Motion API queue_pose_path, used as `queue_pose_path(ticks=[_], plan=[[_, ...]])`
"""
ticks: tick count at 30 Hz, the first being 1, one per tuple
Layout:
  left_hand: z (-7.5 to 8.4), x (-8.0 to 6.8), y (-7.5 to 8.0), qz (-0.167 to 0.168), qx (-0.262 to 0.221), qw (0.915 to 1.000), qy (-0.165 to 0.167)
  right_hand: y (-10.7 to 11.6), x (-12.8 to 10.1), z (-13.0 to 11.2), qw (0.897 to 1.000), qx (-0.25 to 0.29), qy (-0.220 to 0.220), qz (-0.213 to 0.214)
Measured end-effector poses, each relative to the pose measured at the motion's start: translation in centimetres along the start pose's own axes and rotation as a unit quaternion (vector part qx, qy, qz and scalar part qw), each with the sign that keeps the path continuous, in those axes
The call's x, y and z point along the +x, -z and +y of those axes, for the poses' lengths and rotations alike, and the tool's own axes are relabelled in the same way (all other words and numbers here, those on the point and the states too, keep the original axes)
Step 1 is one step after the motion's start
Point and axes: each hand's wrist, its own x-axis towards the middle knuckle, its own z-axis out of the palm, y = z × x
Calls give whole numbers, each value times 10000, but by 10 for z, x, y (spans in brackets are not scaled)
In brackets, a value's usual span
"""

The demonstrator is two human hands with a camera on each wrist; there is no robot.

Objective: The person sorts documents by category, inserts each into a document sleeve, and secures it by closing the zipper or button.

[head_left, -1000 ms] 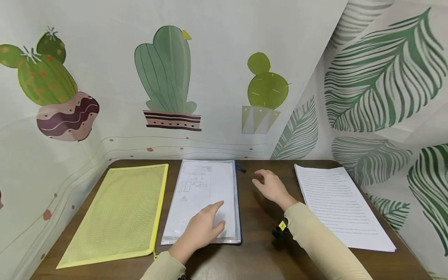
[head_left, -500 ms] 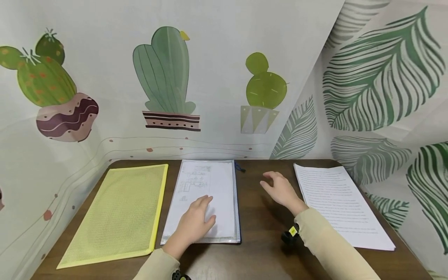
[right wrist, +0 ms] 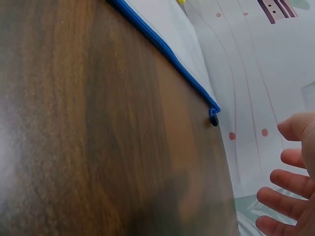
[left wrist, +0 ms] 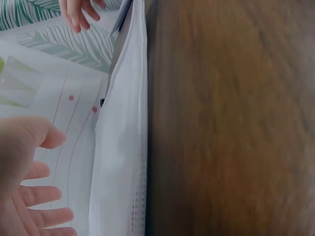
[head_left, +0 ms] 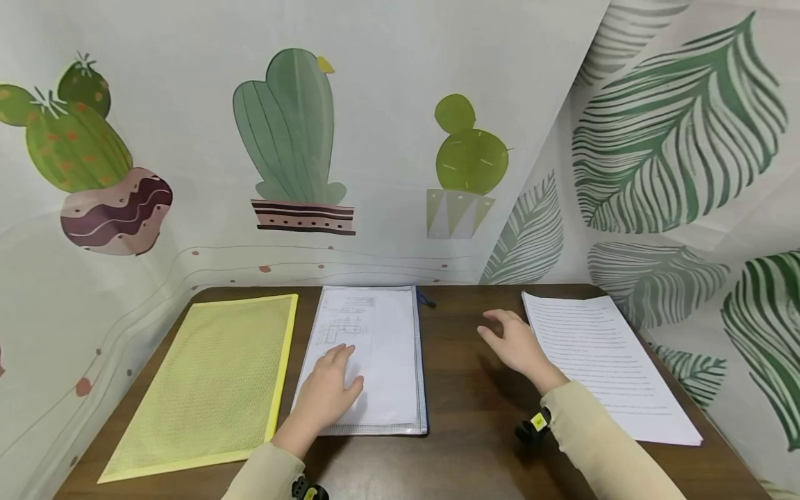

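Observation:
A clear zipper pouch (head_left: pixel 390 368) lies in the middle of the table, a sheet with a faint printed drawing showing through it. Its blue zipper edge (right wrist: pixel 167 51) ends in a dark pull (right wrist: pixel 213 118). Over the pouch's lower left hovers my left hand (head_left: pixel 328 389), fingers loosely extended and holding nothing; the left wrist view has its spread fingers (left wrist: pixel 47 195) beside the pouch. To the right, my right hand (head_left: pixel 517 347) hangs over bare wood between pouch and paper stack, with relaxed, slightly bent fingers and nothing in them.
A yellow mesh zipper pouch (head_left: pixel 206 382) lies flat on the left of the brown wooden table (head_left: pixel 462 430). On the right rests a stack of printed paper (head_left: pixel 606 354). A patterned curtain (head_left: pixel 387 139) with cacti and leaves stands behind the table.
My left hand has shifted left across the clear pouch. The right hand has moved right, toward the paper stack. The pouches and papers stay in place as the head view shifts slightly.

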Motion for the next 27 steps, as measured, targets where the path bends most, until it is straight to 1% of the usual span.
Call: queue_pose_path(ticks=[5,11,17,23,27], plan=[[-7,0,5,-39,70,9999,148,5,-5,4,9999,99,-45,73],[-16,-1,6,-80,182,9993,313,13,-13,9,9997,182,-125,44],[-26,-3,8,-140,203,9987,441,23,-24,15,9994,143,-315,-52],[-35,-2,13,-48,220,9983,531,35,-29,19,9993,51,-360,7],[-39,-2,15,-35,203,9977,643,41,-33,22,9990,84,-446,29]])
